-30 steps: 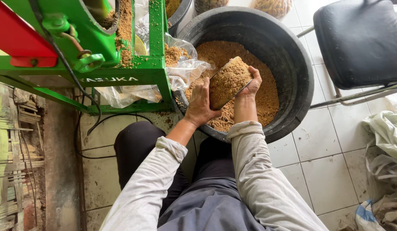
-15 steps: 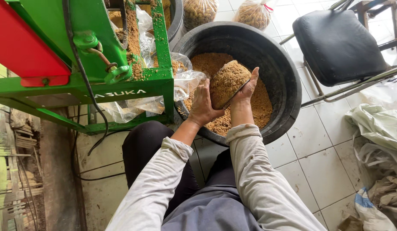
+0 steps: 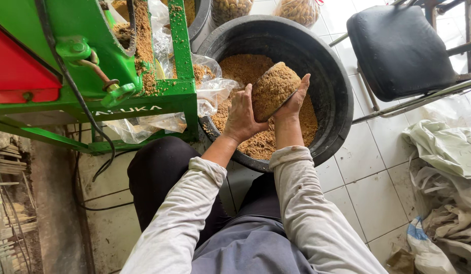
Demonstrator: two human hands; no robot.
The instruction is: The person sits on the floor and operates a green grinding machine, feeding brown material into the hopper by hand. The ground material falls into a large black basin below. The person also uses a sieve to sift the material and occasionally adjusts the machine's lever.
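Note:
A large black tub [image 3: 333, 96] holds brown sawdust-like material [image 3: 248, 68]. Over it, both hands hold a small clear bag packed with the same brown material [image 3: 273, 87]. My left hand [image 3: 241, 117] grips the bag's left side and my right hand [image 3: 292, 101] supports its right side and underside. The bag sits tilted, its rounded top pointing up and away from me.
A green and red machine [image 3: 83, 56] dusted with sawdust stands at the left, with crumpled clear plastic [image 3: 210, 96] hanging by the tub. A black padded chair [image 3: 398, 48] is at the right. Filled bags [image 3: 296, 10] lie beyond the tub; cloth sacks [image 3: 443, 167] lie at right.
The hands have lifted the filled bag slightly higher over the tub; the view has shifted, showing more of the chair and the machine.

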